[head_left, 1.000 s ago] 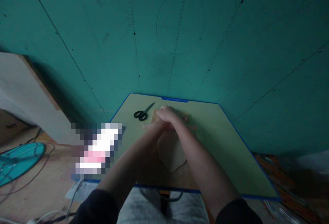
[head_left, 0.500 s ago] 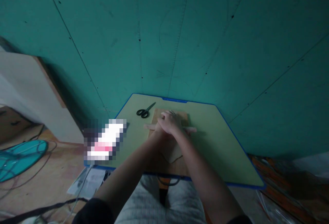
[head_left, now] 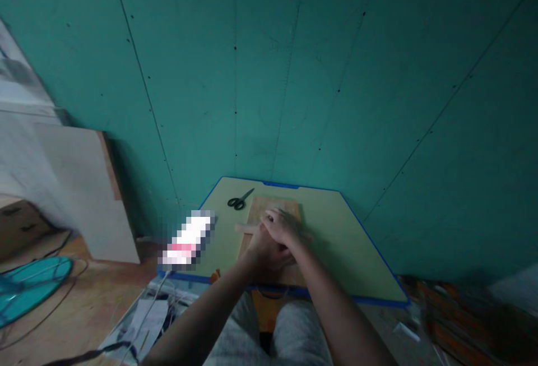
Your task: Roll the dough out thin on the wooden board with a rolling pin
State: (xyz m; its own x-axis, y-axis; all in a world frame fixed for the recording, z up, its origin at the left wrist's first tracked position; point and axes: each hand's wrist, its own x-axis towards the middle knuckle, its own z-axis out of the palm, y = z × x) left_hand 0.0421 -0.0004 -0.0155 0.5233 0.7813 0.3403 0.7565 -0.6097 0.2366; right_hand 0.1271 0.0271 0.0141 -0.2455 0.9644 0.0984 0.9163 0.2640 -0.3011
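A wooden board (head_left: 261, 204) lies on the pale table top. Across it rests a light wooden stick (head_left: 244, 228), its two ends showing on either side of my hands and its middle hidden under them. My left hand (head_left: 264, 244) is low over the board and stick; its fingers are smeared and partly covered. Laid over it is my right hand (head_left: 278, 225), with bent fingers closed over the left hand. Black-handled scissors (head_left: 239, 203) lie beyond the board's left side, apart from both hands.
The blue-edged table (head_left: 344, 242) stands close to a green wall (head_left: 269, 74). On its left lies a bright pixelated rectangular thing (head_left: 189, 240) with a white cable (head_left: 155, 299). A small orange-brown thing (head_left: 215, 275) is at the front edge. A pale panel (head_left: 90, 186) leans at left.
The camera view has shifted, so the table sits lower in the picture. My stacked hands have moved slightly toward me over the board. The pale pointed patch before my hands is now hidden.
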